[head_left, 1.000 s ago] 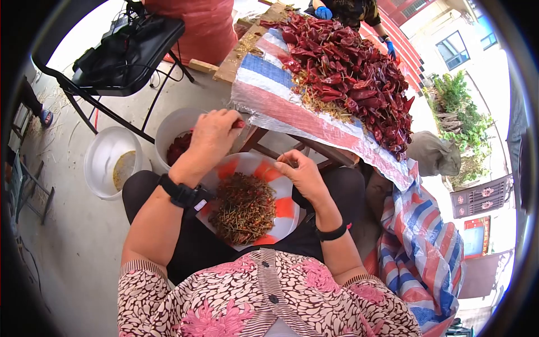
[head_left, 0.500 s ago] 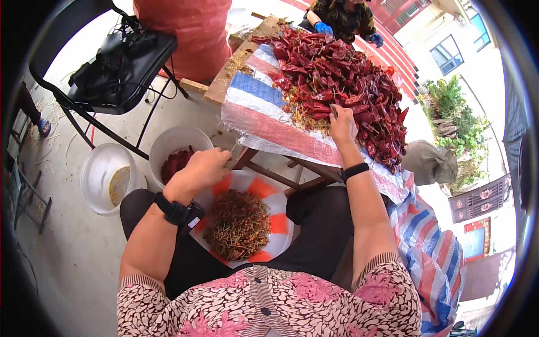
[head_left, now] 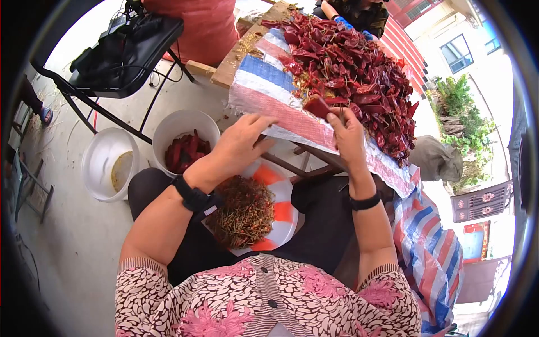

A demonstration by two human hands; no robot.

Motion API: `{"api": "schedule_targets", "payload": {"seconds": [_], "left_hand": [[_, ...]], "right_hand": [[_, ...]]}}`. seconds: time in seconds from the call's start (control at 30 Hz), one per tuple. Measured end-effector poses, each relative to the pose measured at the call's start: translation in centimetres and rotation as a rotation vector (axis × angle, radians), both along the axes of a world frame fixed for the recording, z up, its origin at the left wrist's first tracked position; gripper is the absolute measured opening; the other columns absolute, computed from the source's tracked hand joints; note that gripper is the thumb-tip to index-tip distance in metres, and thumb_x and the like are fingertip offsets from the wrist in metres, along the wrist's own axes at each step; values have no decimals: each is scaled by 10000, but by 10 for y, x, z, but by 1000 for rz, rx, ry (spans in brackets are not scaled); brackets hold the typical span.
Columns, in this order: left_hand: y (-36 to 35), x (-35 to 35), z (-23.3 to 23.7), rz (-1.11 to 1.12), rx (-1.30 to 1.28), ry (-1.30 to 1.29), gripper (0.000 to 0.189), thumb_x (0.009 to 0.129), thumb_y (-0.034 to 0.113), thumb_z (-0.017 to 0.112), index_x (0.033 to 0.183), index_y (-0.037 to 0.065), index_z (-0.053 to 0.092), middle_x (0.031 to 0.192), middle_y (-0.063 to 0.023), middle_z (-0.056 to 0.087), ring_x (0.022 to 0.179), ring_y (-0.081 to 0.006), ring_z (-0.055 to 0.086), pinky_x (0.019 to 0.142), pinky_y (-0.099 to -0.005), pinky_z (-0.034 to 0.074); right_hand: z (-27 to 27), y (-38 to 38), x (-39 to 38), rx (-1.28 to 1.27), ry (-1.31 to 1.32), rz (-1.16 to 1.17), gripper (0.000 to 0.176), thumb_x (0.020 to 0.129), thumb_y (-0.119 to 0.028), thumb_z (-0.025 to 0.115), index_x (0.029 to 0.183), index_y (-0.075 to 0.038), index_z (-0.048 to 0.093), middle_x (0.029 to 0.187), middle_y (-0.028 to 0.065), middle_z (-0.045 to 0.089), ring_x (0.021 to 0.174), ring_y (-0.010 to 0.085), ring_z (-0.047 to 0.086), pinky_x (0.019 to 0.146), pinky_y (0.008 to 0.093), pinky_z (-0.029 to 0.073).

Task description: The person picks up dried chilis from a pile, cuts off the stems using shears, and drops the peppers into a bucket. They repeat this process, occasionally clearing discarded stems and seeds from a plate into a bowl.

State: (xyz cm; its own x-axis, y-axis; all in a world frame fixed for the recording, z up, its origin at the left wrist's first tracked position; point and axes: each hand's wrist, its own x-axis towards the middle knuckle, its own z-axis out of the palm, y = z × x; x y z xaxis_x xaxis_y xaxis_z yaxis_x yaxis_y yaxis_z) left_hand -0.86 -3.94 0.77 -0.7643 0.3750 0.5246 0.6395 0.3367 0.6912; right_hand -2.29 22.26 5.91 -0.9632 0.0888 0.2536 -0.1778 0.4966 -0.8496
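My right hand pinches a dried red chili pepper over the near edge of the table. A large heap of dried red chili peppers lies just beyond it. My left hand is left of the table edge with thumb and fingers apart, holding nothing. Below it, between my legs, sits a white and orange basin with a pile of chili stems in it. Left of that hand stands a white bucket holding red chili pieces.
A second white bucket stands on the floor at left, near a black folding chair. A striped woven sheet covers the table. Across the heap is another person with blue gloves. A big red sack stands behind.
My right hand has drawn back from the heap with a chili pepper. My left hand has moved right, away from the bucket toward the table, and its fingers have spread.
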Motion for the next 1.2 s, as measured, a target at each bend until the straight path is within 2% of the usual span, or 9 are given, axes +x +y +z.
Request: {"api": "schedule_targets", "payload": {"seconds": [0.07, 0.13, 0.27, 0.37, 0.47, 0.57, 0.87, 1.1, 1.2], "left_hand": [[9, 7, 7, 1, 54, 109, 507, 787, 114, 690, 1261, 86, 515, 1161, -150, 562, 1090, -339, 520, 927, -401, 448], [11, 8, 8, -19, 50, 226, 583, 771, 127, 718, 1303, 93, 484, 1236, -143, 529, 1159, -338, 477, 974, -401, 421], [8, 5, -3, -163, -52, -48, 641, 755, 105, 737, 1333, 89, 459, 1262, -154, 521, 1158, -333, 497, 1002, -391, 407], [15, 11, -1, 2, 271, 48, 638, 776, 74, 732, 1348, 73, 451, 1220, -141, 555, 1101, -238, 560, 934, -337, 459], [1, 14, 11, -232, 451, -534, 633, 811, 62, 717, 1371, 48, 424, 1164, -105, 586, 1014, -141, 590, 857, -273, 488], [0, 15, 9, -371, 543, -577, 596, 827, 93, 720, 1357, 44, 452, 1076, -64, 607, 938, -90, 588, 816, -244, 495], [-1, 19, 10, -376, 365, -301, 555, 750, 128, 776, 1267, 123, 575, 972, -8, 588, 783, -67, 563, 678, -218, 477], [-2, 21, 7, -339, 315, -242, 423, 746, 127, 781, 1139, 93, 629, 977, -11, 540, 746, -73, 552, 660, -223, 468], [-4, 23, 9, -293, 298, -233, 382, 756, 128, 774, 1108, 75, 633, 930, -14, 545, 752, -71, 554, 653, -228, 464]], "right_hand": [[10, -32, 30, -204, -251, 100, 154, 906, -136, 622, 997, -17, 587, 744, -31, 559, 587, 14, 446, 513, 189, 357], [-3, -59, 47, -234, -215, 184, 178, 907, -151, 635, 1011, -24, 566, 731, -36, 555, 493, -8, 386, 427, 173, 282], [-2, -77, 60, -298, -207, 198, 183, 911, -161, 637, 1015, -33, 556, 724, -24, 556, 451, -5, 390, 397, 165, 287], [0, -80, 63, -490, -188, 124, 171, 915, -156, 629, 1021, -41, 561, 714, -18, 555, 436, 10, 401, 387, 169, 295], [-5, -79, 68, -749, -208, 134, 150, 919, -142, 619, 1030, -51, 575, 700, -18, 553, 424, 27, 407, 375, 179, 295], [-19, -79, 75, -916, -272, 171, 149, 930, -151, 601, 1046, -58, 591, 690, -18, 548, 423, 36, 398, 365, 190, 294], [-34, -89, 80, -1063, -367, 170, 199, 913, -206, 619, 1052, -65, 595, 749, -5, 582, 417, 50, 364, 368, 200, 285], [-55, -90, 83, -1042, -405, 234, 255, 905, -284, 630, 1038, -69, 594, 709, -12, 556, 420, 50, 341, 378, 210, 261], [-49, -98, 87, -1057, -411, 253, 127, 936, -216, 598, 1001, -111, 570, 696, -12, 562, 408, 46, 369, 363, 205, 277]]}}
